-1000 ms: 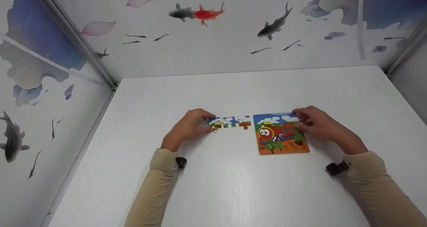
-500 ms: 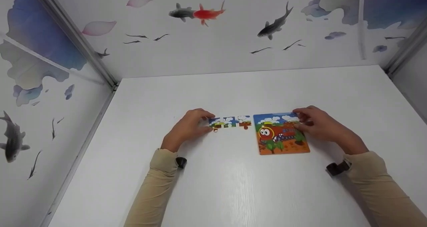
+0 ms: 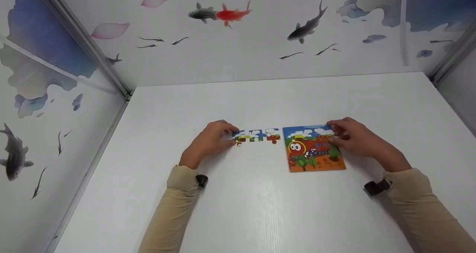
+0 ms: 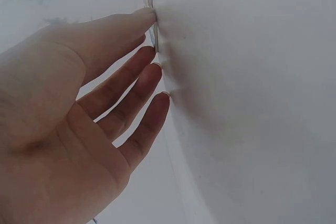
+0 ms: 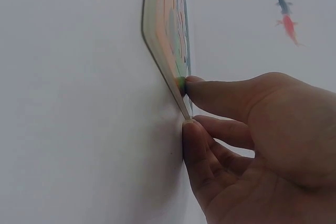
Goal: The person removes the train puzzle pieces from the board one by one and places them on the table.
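In the head view a short row of jigsaw puzzle pieces lies on the white table, with blue sky, clouds and knobs along its lower side. At its left end my left hand holds a puzzle piece between thumb and fingertips; the left wrist view shows this piece only as a thin edge. Right of the row lies a square puzzle board picturing a red train with eyes. My right hand grips its upper right edge, thumb on the picture and fingers at the edge.
White table surrounds the pieces. A back wall with painted fish rises behind it, and a side wall stands at the left. Each wrist wears a dark band.
My left hand and the piece at the row's left end have shifted very slightly to the left. The right hand and the board look nearly still.
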`<state>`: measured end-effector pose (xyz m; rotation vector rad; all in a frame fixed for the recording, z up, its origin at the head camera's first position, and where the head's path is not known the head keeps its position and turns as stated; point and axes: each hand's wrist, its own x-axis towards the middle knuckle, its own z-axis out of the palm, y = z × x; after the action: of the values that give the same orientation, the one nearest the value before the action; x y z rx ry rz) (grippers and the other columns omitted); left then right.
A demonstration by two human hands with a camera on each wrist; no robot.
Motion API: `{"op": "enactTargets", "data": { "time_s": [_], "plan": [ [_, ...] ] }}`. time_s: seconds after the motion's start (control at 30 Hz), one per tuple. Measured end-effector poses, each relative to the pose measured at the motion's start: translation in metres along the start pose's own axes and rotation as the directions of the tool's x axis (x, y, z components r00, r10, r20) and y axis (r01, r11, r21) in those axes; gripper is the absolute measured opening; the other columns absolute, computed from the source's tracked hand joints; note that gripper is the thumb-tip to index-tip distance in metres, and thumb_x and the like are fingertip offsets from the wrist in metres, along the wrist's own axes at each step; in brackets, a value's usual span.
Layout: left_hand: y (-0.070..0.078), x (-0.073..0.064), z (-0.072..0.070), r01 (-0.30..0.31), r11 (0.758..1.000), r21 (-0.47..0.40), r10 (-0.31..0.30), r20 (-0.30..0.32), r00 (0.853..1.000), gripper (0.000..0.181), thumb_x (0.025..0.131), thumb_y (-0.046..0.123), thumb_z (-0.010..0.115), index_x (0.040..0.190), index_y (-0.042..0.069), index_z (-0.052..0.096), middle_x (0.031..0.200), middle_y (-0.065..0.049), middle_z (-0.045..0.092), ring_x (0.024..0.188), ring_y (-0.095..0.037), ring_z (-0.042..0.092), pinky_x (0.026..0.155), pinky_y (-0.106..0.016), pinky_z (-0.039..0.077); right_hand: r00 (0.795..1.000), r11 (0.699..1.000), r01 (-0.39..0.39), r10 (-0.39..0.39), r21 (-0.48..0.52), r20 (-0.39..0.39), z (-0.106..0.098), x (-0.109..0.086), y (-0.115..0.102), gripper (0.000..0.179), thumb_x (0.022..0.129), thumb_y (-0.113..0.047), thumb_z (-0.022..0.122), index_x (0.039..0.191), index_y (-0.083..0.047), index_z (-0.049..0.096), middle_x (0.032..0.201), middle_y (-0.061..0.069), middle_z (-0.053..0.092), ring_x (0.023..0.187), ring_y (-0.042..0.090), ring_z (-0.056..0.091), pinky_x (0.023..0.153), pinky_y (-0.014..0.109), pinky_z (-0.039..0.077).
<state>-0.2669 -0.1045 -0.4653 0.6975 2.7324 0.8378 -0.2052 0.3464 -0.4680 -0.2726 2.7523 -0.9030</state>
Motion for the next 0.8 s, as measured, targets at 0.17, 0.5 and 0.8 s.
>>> {"op": "enactTargets", "data": {
  "time_s": [0.17,0.5,0.8],
  "plan": [
    [-0.0007,-0.0008,0.0003,-0.017,1.0,0.009,0.017,0.003,1.0,0.028,0.1,0.014,0.079,0.128,0.014,0.081,0.13,-0.004,0.072,0.124,-0.024,0.065,0.111,-0.045,0.055,1.0,1.0,-0.003,0.003,0.0,0.0,0.0005,0.0001,0.0001,0.059,0.108,-0.023,0.069,0.158,0.0,0.049,0.131,0.021,0.056,0.128,0.044,0.059,0.111,0.063,0.053],
    [-0.0005,-0.0012,-0.0007,-0.035,0.999,0.028,0.035,-0.001,0.999,0.026,0.101,0.013,0.077,0.126,0.015,0.082,0.131,-0.004,0.072,0.129,-0.025,0.066,0.113,-0.047,0.054,1.0,1.0,0.002,-0.002,0.002,-0.007,0.0,-0.0002,-0.0008,0.058,0.107,-0.022,0.07,0.157,0.0,0.05,0.13,0.021,0.057,0.127,0.043,0.06,0.111,0.063,0.053],
    [-0.0007,-0.0013,-0.0002,-0.062,0.997,0.034,0.063,-0.007,0.998,0.026,0.101,0.013,0.077,0.127,0.013,0.081,0.13,-0.005,0.072,0.124,-0.025,0.065,0.109,-0.046,0.055,1.0,1.0,0.001,-0.001,0.006,-0.009,0.0011,-0.0002,0.0001,0.059,0.107,-0.025,0.07,0.157,0.0,0.05,0.131,0.021,0.057,0.128,0.044,0.06,0.111,0.062,0.053]
  ]
}}
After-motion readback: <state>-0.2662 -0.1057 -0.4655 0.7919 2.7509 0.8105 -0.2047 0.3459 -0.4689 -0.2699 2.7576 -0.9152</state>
